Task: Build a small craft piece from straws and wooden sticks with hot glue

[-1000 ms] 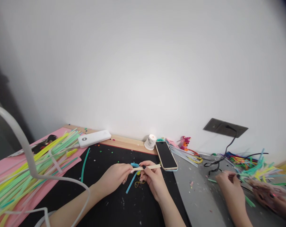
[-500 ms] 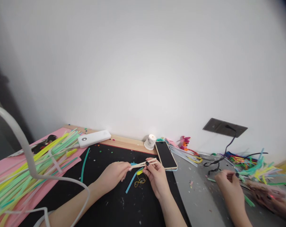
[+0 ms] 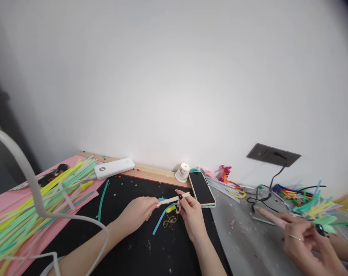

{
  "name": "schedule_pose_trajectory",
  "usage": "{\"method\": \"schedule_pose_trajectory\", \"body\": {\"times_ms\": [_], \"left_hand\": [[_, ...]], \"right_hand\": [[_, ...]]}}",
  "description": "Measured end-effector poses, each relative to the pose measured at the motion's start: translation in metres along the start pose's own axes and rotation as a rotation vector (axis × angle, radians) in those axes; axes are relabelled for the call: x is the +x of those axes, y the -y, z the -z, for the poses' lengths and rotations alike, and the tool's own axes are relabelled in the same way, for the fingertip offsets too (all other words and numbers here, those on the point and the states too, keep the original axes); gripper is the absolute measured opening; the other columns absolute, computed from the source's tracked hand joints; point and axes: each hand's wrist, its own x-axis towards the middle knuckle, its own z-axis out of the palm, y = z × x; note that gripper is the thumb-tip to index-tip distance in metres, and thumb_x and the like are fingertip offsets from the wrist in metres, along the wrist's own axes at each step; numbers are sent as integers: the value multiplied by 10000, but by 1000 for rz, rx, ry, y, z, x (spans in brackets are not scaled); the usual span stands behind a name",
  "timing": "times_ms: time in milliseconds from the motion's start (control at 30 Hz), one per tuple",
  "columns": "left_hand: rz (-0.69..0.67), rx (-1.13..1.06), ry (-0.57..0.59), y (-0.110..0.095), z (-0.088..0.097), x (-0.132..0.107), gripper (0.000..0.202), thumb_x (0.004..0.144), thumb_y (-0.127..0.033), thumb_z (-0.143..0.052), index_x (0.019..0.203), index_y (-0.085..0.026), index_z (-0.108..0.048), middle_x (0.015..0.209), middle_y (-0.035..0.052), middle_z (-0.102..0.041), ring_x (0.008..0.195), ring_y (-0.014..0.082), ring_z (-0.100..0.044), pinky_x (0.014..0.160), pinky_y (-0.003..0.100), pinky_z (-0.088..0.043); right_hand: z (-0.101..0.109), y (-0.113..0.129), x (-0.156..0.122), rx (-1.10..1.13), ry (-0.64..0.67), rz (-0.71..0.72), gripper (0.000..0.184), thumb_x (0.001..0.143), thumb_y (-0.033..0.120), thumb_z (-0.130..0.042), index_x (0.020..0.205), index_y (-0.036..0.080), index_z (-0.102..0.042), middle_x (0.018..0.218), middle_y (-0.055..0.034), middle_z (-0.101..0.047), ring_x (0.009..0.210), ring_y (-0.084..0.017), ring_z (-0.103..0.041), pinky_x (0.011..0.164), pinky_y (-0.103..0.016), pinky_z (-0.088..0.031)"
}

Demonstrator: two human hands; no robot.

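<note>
Between my two hands is a cream-coloured pipe cleaner (image 3: 170, 201), doubled into a narrow, nearly straight length. My left hand (image 3: 141, 211) pinches its left end, knuckles up. At the other end my right hand (image 3: 190, 214) grips it between thumb and fingers, and a short tip sticks out beyond them. A blue pipe cleaner (image 3: 159, 222) lies on the black mat below, beside a small yellow piece (image 3: 170, 209) and a loop of thin golden cord (image 3: 170, 221). My palms are hidden from view.
Many pipe cleaners (image 3: 55, 195) cover pink paper at left. A white power bank (image 3: 114, 168), paper cup (image 3: 182, 172) and phone (image 3: 202, 188) line the back. A white cable (image 3: 84, 218) crosses the left foreground. At right, another person's hand (image 3: 303, 237) is near green pieces.
The pipe cleaner's two strands, spread apart before, now lie together. My right fingers have shifted slightly. The other person's hand has moved right and nearer, with green pieces now beside it.
</note>
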Motion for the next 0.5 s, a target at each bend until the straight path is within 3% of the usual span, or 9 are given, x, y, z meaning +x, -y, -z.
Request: {"method": "schedule_pose_trajectory", "body": {"times_ms": [233, 367, 500], "left_hand": [[-27, -20, -19, -6, 2, -2, 344, 940, -304, -306, 801, -209, -606, 684, -7, -605, 647, 157, -571, 615, 229, -379], [-118, -36, -12, -7, 1, -3, 333, 946, -306, -302, 908, -227, -624, 849, 18, -662, 773, 174, -609, 693, 240, -415], [-166, 2, 37, -8, -1, -4, 339, 959, -282, -291, 875, -218, -614, 849, 20, -658, 777, 169, -620, 692, 235, -415]], "right_hand": [[-1, -1, -1, 17, 17, 0, 179, 712, 334, -708, 793, 176, -681, 527, 50, -501, 454, -70, -408, 446, -187, -365], [-7, -5, -5, -38, 140, -55, 191, 672, 284, -745, 810, 172, -676, 595, 20, -600, 469, -77, -484, 471, -194, -409], [-10, -10, -7, -110, 239, -85, 172, 661, 274, -751, 756, 162, -663, 577, 6, -631, 450, -97, -529, 469, -214, -427]]}}
